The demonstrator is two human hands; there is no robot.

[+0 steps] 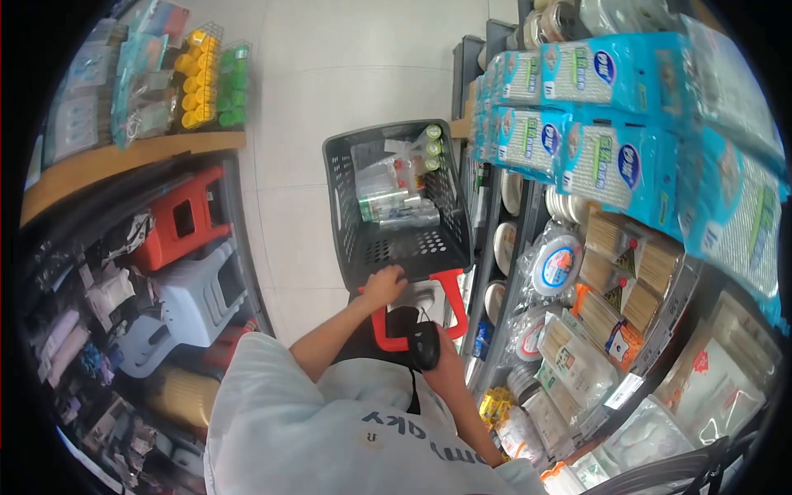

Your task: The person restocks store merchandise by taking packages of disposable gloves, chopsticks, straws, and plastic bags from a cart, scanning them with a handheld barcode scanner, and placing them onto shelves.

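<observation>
A dark grey shopping basket (399,268) with a red handle (460,305) stands in front of my body. Small bottles or cans with green lids and several clear plastic packages (379,177) lie inside it. My left hand (384,286) is at the basket's near edge, its fingers curled over the rim. Lower and to the right, my right hand (445,363) is closed around a rounded black device (425,345) beside the red handle. A thin cord runs near the device. The fingers of my right hand are partly hidden behind it.
Shelves on the right carry blue packs of white sticks (598,161), wooden skewers (606,235) and wrapped plates (557,264). The left shelves hold a red stool (177,219), a pale blue stool (198,293) and yellow bottles (196,78). Pale floor tiles (297,223) lie between.
</observation>
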